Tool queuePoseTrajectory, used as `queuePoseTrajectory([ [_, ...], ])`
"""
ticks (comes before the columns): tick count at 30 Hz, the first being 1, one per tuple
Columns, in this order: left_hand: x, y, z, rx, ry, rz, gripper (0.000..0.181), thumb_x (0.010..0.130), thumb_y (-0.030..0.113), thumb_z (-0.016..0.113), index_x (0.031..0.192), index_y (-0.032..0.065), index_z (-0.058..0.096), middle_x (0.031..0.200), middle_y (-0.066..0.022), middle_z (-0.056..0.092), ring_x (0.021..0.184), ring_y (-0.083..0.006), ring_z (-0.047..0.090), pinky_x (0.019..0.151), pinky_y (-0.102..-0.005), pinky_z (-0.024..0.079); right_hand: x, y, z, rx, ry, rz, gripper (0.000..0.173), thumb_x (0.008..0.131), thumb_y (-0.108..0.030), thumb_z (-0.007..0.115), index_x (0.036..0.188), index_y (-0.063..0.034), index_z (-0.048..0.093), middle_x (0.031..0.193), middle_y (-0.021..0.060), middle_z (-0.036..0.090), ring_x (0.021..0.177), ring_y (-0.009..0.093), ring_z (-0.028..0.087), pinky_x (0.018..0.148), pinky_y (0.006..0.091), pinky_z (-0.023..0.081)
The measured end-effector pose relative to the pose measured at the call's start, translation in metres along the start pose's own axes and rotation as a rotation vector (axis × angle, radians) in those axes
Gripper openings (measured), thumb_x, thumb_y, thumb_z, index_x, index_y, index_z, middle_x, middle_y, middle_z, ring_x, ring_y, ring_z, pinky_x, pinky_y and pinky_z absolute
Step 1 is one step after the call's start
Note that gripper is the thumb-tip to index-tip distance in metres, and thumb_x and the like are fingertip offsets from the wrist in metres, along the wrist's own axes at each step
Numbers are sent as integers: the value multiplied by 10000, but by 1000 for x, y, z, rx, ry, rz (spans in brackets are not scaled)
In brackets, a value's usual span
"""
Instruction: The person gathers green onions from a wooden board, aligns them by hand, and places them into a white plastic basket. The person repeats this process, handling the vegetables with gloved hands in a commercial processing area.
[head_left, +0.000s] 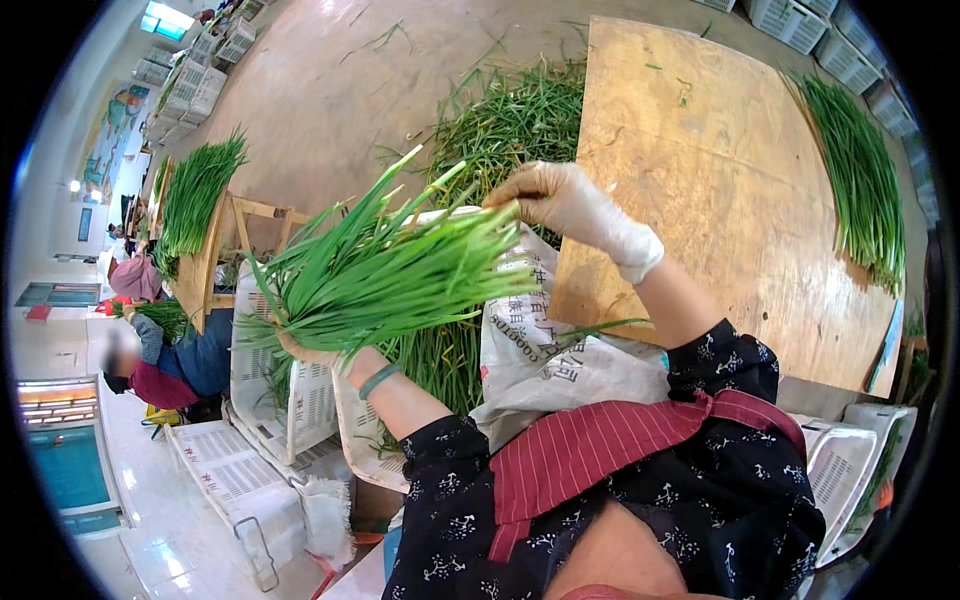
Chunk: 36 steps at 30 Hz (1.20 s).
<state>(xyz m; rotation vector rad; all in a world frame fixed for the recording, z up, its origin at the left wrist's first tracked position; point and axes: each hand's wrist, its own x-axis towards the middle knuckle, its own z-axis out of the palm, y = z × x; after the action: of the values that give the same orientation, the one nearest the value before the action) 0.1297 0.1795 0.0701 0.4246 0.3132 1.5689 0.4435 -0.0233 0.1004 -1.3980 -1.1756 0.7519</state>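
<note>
My left hand (311, 351), at the end of an arm with a green bangle, grips a loose bunch of garlic chives (405, 270) near its leafy part. The pale stalk ends fan out to the right and upward. My right hand (559, 201), in a thin whitish glove stained on the fingers, has its fingertips closed at the pale ends of the bunch. Below the bunch, more chives (442, 364) lie in a white plastic crate (360, 442). A white woven sack (540, 352) bearing print is draped between my arms.
A plywood board (697, 172) lies to the right, with a neat row of chives (862, 180) and a blue-edged tool (885, 345). Leaf trimmings (517, 120) heap on the floor beyond. White crates (232, 465) stand at left. A person (180, 352) sits by another board (199, 270).
</note>
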Motion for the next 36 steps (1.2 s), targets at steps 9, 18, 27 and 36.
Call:
queuePoseTrajectory([
  [9, -2, 14, 4, -289, -421, -166, 366, 868, 352, 473, 1043, 59, 607, 1093, -110, 601, 1005, -217, 578, 913, -396, 444, -48, -34, 22, -250, 94, -152, 174, 761, -51, 663, 925, -43, 608, 750, 115, 624, 680, 228, 624, 614, 315, 495],
  [18, -10, 25, 18, 218, -20, 215, 480, 866, 385, 435, 1129, 7, 571, 1170, -197, 569, 1043, -309, 577, 920, -467, 470, -21, 18, -74, -900, 562, -105, 123, 802, -179, 631, 898, -119, 678, 734, 89, 641, 724, 270, 625, 692, 376, 492],
  [27, 0, 22, 2, -136, -244, 19, 474, 867, 394, 454, 1175, 55, 574, 1205, -147, 563, 1095, -287, 551, 949, -449, 448, 42, -19, 49, -678, -85, 123, 266, 769, -381, 637, 900, -162, 711, 746, 90, 656, 750, 263, 646, 670, 363, 507],
  [36, -21, -4, 24, 63, -26, 4, 302, 829, 303, 556, 1057, 112, 609, 1051, -43, 604, 1003, -184, 558, 955, -402, 397, 43, -115, 75, -78, -347, -417, 167, 768, -188, 649, 849, -48, 693, 766, 122, 663, 688, 236, 645, 636, 343, 505],
])
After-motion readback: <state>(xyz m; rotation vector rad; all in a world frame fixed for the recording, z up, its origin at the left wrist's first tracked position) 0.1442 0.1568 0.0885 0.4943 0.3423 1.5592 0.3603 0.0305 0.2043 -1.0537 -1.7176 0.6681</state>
